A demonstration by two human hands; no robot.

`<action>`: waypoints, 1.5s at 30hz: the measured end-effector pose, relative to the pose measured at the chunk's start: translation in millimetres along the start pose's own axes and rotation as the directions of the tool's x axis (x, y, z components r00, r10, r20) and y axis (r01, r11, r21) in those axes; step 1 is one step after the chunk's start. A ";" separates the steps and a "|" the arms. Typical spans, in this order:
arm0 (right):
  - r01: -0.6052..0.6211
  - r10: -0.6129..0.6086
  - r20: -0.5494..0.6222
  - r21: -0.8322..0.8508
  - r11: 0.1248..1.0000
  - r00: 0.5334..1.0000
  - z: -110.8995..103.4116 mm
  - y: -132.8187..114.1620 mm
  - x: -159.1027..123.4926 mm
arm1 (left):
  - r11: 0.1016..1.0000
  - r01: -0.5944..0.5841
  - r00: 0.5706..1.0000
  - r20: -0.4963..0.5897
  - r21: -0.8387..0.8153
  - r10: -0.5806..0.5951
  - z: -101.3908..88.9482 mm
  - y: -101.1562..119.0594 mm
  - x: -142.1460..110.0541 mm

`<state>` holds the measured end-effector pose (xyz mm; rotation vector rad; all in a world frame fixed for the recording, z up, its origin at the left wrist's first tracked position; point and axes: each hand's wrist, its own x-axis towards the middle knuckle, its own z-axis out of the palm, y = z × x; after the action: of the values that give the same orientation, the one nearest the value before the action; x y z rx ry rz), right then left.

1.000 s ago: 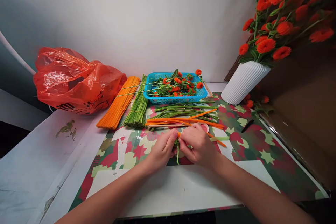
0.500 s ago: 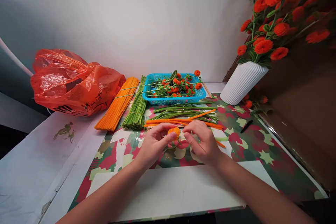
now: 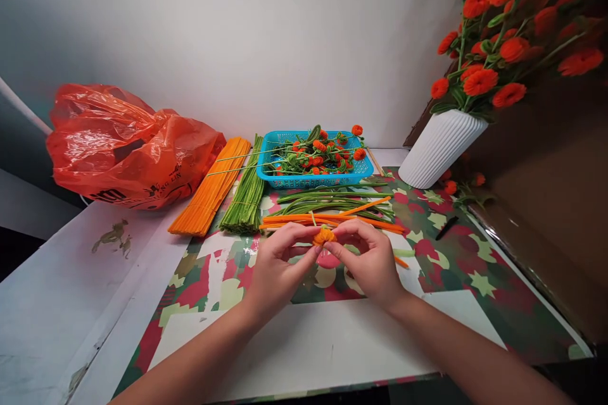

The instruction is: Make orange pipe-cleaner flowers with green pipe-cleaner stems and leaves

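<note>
Between the fingertips of both hands is a small orange pipe-cleaner flower (image 3: 325,236), with a short pale green stem sticking up behind it. My left hand (image 3: 285,259) pinches its left side between thumb and fingers. From the right, my right hand (image 3: 368,256) pinches the other side the same way. Just beyond my fingers lie loose orange pipe cleaners (image 3: 380,225), and behind those a spread of loose green pipe cleaners (image 3: 308,204). The fingertips cover part of the flower.
A blue basket (image 3: 316,181) holds several orange-red flowers. Left of it are a green pipe-cleaner bundle (image 3: 244,202), an orange pipe-cleaner bundle (image 3: 209,193) and a red plastic bag (image 3: 128,152). A tilted white vase (image 3: 441,149) with tall flowers stands right, near a black tool (image 3: 446,228).
The flower has turned over, so its green stem now points up and away. My right hand has moved in from beside it and now grips it along with my left.
</note>
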<state>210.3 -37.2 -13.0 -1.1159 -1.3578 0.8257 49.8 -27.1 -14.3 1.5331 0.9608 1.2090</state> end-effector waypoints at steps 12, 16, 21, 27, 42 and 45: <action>-0.235 0.193 0.197 0.222 0.946 0.961 -1.0 4.0 3.5 | 0.996 -0.062 0.997 0.051 -0.058 0.065 -7.1 -1.6 6.1; -0.257 0.207 0.233 0.212 0.943 0.950 -3.9 3.1 6.3 | 0.967 0.092 0.995 0.067 -0.238 -0.078 -8.5 -5.7 9.5; -0.356 0.276 0.300 0.256 0.899 0.913 -7.2 -0.9 10.9 | 0.875 0.332 0.943 0.125 -0.351 -0.308 -6.5 -5.6 10.0; -0.486 0.440 0.220 0.251 0.837 0.871 -9.8 -3.1 13.5 | 0.857 0.384 0.915 0.014 -0.344 -0.404 -3.9 2.5 11.8; -0.182 0.183 -0.030 0.016 0.983 0.983 3.1 -4.9 -0.6 | 0.867 0.399 0.901 -0.048 -0.300 -0.431 2.4 2.0 7.1; -0.209 0.210 -0.023 0.064 0.976 0.977 3.1 -3.5 -0.5 | 0.891 0.371 0.918 -0.044 -0.260 -0.395 3.3 1.4 5.6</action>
<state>206.6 -38.3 -10.2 -1.2324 -1.1956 0.9933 54.2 -22.7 -11.9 1.0356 1.0722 1.0747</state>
